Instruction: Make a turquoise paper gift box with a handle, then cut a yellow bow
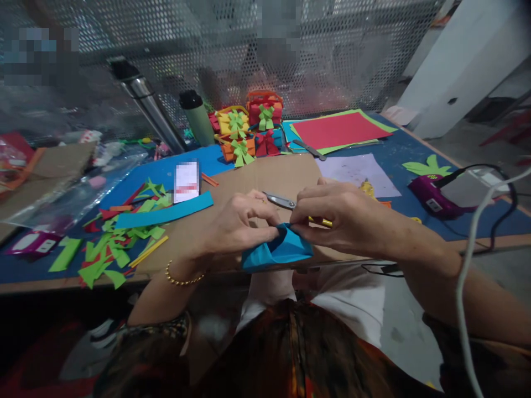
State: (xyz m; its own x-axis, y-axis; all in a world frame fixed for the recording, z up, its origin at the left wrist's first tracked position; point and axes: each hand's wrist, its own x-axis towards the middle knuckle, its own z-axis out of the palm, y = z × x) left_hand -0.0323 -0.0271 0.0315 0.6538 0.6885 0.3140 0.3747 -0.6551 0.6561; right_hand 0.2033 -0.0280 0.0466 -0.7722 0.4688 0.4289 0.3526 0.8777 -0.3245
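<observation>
Between my hands, at the table's front edge, is a folded blue paper box [276, 254] with its upper edges pinched together. My left hand [244, 221] grips its upper left edge between thumb and fingers. On the other side, my right hand [332, 213] pinches the top right corner. Scissors [280, 200] with yellow handles lie behind it on the cardboard sheet [265, 174], partly covered by my right hand. A blue paper strip [166, 210] rests to the left, over a heap of green and red paper scraps [112, 249].
Small finished paper boxes with green bows [236, 124] stand at the back beside a green bottle [198, 119] and a steel flask [149, 105]. Coloured sheets [340, 130] lie back right. A purple device [433, 196] and a white cable [468, 265] are at the right.
</observation>
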